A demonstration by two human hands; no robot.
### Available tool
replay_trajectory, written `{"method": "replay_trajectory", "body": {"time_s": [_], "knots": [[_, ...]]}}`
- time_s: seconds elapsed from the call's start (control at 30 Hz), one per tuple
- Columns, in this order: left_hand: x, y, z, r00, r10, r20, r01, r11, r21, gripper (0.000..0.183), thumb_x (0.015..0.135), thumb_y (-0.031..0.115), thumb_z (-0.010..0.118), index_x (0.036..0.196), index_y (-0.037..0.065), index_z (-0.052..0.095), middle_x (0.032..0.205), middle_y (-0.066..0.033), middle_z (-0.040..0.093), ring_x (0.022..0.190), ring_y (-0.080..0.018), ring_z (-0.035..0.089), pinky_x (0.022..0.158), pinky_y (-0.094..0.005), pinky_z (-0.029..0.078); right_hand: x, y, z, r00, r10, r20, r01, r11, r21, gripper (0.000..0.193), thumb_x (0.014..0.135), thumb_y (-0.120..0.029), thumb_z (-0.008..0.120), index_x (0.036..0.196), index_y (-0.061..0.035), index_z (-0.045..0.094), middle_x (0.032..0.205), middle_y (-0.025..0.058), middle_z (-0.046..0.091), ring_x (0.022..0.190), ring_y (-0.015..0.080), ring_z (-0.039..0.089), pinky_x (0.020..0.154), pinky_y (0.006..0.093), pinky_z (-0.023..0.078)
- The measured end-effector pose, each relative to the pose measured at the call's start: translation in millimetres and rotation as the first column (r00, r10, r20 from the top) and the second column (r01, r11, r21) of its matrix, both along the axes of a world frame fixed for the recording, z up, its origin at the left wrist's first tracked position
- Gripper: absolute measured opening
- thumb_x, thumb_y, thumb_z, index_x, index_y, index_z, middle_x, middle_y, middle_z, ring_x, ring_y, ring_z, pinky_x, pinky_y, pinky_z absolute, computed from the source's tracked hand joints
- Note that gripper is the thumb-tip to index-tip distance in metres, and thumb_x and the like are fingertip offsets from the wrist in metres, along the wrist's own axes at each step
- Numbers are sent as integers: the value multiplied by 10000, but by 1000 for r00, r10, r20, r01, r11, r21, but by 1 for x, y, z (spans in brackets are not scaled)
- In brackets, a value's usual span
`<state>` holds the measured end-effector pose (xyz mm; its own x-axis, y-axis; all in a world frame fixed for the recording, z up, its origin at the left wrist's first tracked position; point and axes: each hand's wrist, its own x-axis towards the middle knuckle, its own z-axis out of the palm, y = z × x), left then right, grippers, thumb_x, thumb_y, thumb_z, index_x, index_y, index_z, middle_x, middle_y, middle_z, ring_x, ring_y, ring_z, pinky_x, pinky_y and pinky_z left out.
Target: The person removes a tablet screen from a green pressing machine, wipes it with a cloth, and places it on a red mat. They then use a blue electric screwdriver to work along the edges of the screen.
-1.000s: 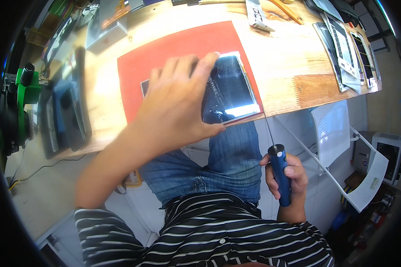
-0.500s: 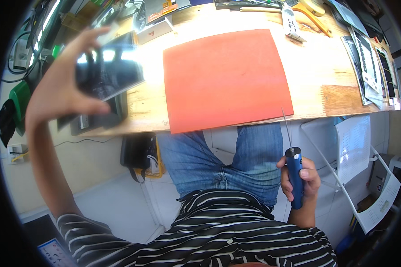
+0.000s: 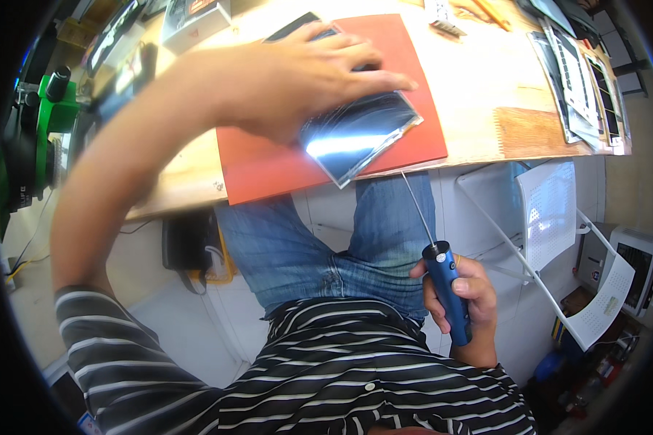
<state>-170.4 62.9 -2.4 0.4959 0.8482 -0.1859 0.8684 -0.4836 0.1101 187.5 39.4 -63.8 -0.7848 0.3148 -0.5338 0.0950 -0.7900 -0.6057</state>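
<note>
A dark, glossy screen panel (image 3: 366, 130) with a thin bright edge is over the orange-red mat (image 3: 257, 170), set at an angle. My left hand (image 3: 290, 80) reaches across from the left and grips the panel from above, its fingers spread across it and covering the middle. The panel's near corner reaches past the mat's near edge. Below the table edge, my right hand (image 3: 475, 293) is wrapped around a blue-handled tool (image 3: 446, 290) with a long, thin metal shaft. The shaft points up toward the mat's near edge.
Flat panels and frames (image 3: 573, 87) are stacked at the table's right end. A white box (image 3: 196, 25) stands at the back left, near a green device (image 3: 58, 105). A white folding chair (image 3: 551, 210) is on the right, beyond my right hand.
My left hand has brought the screen panel from the left side of the table rightward over the mat. My right hand still holds the tool, little changed. The whole view has shifted slightly.
</note>
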Motion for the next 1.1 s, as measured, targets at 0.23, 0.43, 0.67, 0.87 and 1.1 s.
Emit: {"method": "replay_trajectory", "body": {"time_s": [0.23, 0.43, 0.67, 0.87, 1.1], "knots": [[6, -33, -22, 971, 145, 189, -131, 988, -85, 1081, 639, 89, 831, 1568, 152, 282, 1590, -160, 328, 1498, -383, 235, 1212, -540, 205, -20, 5, -5, 984, 163, -70, -169, 981, -94, 659, 879, -367, 609, 1256, 165, 513, 626, 131, 558, 449, 126, 522, 408, 226, 430], [44, -75, -45, 869, 316, 380, -339, 941, -7, 1103, 635, 229, 857, 1571, 136, 282, 1634, -146, 243, 1517, -359, 194, 1214, -541, 168, -23, 8, -4, 987, 158, -33, -161, 983, -94, 672, 869, -369, 623, 1258, 167, 509, 630, 137, 562, 447, 134, 516, 408, 232, 429], [55, -104, -24, -75, 526, 847, -830, 438, -346, 575, 881, 183, 773, 1329, -48, 497, 956, -145, 712, 824, -175, 695, 751, -294, 562, -43, 18, 11, 960, -282, -4, 251, 850, 462, 678, 859, -386, 614, 1193, 188, 478, 763, 233, 617, 345, 151, 504, 321, 219, 395], [54, -88, -39, -416, 523, 744, -682, 362, -636, 734, 887, 126, 752, 1438, -94, 321, 852, -128, 682, 745, -108, 671, 645, -193, 516, -102, 48, 20, 937, -350, 15, 180, 519, 835, 506, 928, -255, 560, 1279, 109, 549, 1259, 223, 638, 457, 82, 522, 427, 194, 433], [56, -53, -47, -217, 338, 916, -831, 427, -355, 806, 859, -36, 722, 1484, -118, 220, 895, -105, 654, 793, -112, 652, 671, -205, 524, -114, 47, 20, 966, -245, 83, 114, 692, 713, 405, 947, -206, 647, 1258, 42, 573, 854, 29, 591, 576, 65, 539, 451, 213, 464]]}}
